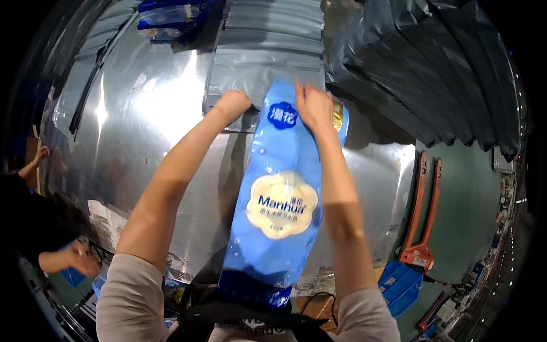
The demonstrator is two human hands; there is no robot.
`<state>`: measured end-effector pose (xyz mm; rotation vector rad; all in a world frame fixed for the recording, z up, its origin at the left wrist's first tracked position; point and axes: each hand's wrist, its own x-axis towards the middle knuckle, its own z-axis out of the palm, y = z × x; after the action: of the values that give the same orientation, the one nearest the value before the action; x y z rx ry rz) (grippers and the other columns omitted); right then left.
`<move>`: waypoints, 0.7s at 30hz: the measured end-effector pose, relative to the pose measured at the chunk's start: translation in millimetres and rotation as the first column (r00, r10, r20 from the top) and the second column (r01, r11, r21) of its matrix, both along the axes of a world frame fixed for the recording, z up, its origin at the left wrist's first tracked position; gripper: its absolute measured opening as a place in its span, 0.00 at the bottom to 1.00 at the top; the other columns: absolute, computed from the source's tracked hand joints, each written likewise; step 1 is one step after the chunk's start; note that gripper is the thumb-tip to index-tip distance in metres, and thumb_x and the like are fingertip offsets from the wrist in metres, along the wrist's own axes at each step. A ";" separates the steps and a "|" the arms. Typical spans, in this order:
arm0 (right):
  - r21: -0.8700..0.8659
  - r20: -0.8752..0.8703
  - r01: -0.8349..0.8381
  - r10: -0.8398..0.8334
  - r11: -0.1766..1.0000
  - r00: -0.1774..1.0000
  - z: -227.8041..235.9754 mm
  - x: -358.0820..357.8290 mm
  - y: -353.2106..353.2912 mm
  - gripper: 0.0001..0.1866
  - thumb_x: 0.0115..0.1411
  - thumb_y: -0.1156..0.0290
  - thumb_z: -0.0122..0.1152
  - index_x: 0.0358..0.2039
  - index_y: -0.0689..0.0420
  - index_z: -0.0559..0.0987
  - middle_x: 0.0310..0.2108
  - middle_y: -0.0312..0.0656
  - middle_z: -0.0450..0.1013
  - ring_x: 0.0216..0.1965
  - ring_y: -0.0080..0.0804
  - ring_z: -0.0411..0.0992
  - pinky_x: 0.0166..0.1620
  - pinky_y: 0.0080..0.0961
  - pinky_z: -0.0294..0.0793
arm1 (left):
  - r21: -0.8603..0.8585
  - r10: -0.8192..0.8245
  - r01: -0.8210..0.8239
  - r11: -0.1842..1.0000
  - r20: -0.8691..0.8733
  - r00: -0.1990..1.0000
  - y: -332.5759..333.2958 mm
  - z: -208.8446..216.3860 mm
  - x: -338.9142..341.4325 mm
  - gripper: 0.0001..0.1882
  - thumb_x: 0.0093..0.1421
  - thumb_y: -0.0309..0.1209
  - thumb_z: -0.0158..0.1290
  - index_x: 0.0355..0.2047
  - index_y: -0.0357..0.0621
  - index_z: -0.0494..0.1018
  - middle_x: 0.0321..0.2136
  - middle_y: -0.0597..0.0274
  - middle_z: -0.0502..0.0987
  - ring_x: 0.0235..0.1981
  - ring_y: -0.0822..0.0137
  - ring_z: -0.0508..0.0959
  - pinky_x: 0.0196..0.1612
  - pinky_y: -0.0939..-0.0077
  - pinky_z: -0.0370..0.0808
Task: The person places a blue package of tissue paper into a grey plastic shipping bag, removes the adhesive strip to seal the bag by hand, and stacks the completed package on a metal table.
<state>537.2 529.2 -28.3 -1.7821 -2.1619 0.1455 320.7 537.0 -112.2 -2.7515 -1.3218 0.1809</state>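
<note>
A long light-blue plastic pack [279, 154] with a cream flower-shaped label and a dark blue near end reaches from in front of my body to the grey plastic bags [268, 57]. At the near edge of those bags, my left hand [232, 105] is closed on a grey bag. My right hand [316, 107] lies over the pack's far end with its fingers curled on it; they are slightly blurred. A gold patch shows on the pack beside that hand.
Everything lies on a shiny metal table [142, 154]. More grey bags [94, 74] hang at the left, dark plastic sheets [421, 74] at the right. A blue pack [174, 20] sits far back. An orange pallet jack [419, 228] stands right; another person's hand [80, 259] shows left.
</note>
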 end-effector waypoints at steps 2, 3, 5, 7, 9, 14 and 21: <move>0.128 -0.116 -0.072 0.087 0.989 0.989 10.3 -16.6 -31.5 0.15 0.55 0.64 0.47 0.20 0.61 0.73 0.24 0.51 0.71 0.31 0.46 0.69 0.38 0.38 0.63 | -0.157 0.250 -0.223 0.962 0.187 0.950 19.6 -0.6 -6.6 0.07 0.47 0.28 0.48 0.24 0.41 0.75 0.25 0.49 0.75 0.29 0.53 0.76 0.32 0.66 0.73; 0.196 -0.148 -0.079 0.110 0.977 0.983 11.0 -29.5 -38.2 0.13 0.54 0.65 0.48 0.22 0.61 0.73 0.22 0.50 0.71 0.30 0.46 0.69 0.37 0.38 0.62 | -0.249 0.272 -0.193 0.949 0.338 0.901 32.6 2.8 -14.7 0.08 0.47 0.29 0.48 0.24 0.40 0.75 0.24 0.47 0.75 0.28 0.52 0.76 0.33 0.63 0.73; 0.324 -0.207 -0.071 0.144 0.943 0.968 5.0 -53.1 -54.9 0.08 0.53 0.69 0.50 0.24 0.61 0.72 0.19 0.49 0.69 0.29 0.46 0.68 0.36 0.39 0.61 | -0.310 0.334 -0.200 0.929 0.478 0.812 49.3 24.8 -22.2 0.10 0.46 0.32 0.48 0.23 0.38 0.75 0.23 0.46 0.74 0.28 0.49 0.75 0.33 0.61 0.72; 0.247 -0.179 0.042 0.003 0.968 0.984 -31.5 -65.1 -51.6 0.10 0.52 0.68 0.52 0.31 0.61 0.69 0.24 0.50 0.69 0.29 0.46 0.69 0.35 0.39 0.64 | -0.178 0.292 -0.233 0.956 0.528 0.797 50.1 49.7 -7.7 0.11 0.46 0.33 0.48 0.23 0.38 0.75 0.21 0.46 0.74 0.25 0.49 0.74 0.31 0.61 0.71; 0.175 -0.176 0.134 -0.103 0.975 0.979 -38.8 -74.2 -37.9 0.16 0.50 0.67 0.53 0.37 0.60 0.65 0.29 0.52 0.67 0.30 0.48 0.69 0.35 0.39 0.66 | 0.003 0.222 -0.277 0.961 0.590 0.776 34.4 57.9 1.8 0.10 0.47 0.33 0.48 0.22 0.39 0.75 0.20 0.47 0.73 0.24 0.49 0.74 0.29 0.61 0.71; 0.128 0.087 0.176 -0.188 0.976 0.978 -10.3 -25.5 1.1 0.28 0.39 0.74 0.59 0.43 0.56 0.62 0.38 0.48 0.61 0.34 0.50 0.68 0.35 0.40 0.70 | 0.415 -0.130 -0.109 0.903 0.507 0.852 -36.4 59.8 -23.6 0.09 0.39 0.22 0.50 0.24 0.44 0.66 0.22 0.63 0.66 0.26 0.63 0.72 0.23 0.71 0.70; -0.290 -0.900 0.406 -0.392 0.866 0.193 -154.1 68.6 -14.5 0.16 0.55 0.67 0.45 0.33 0.68 0.73 0.32 0.44 0.71 0.35 0.29 0.65 0.40 0.24 0.63 | -0.511 0.655 -0.600 0.616 0.755 0.029 -40.9 -28.2 -6.1 0.05 0.41 0.22 0.47 0.22 0.38 0.65 0.18 0.51 0.71 0.23 0.55 0.72 0.26 0.65 0.66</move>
<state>605.9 514.7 -182.4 -1.5129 -0.7648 0.8270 314.6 496.2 -140.4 -1.8453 -2.7350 -1.5693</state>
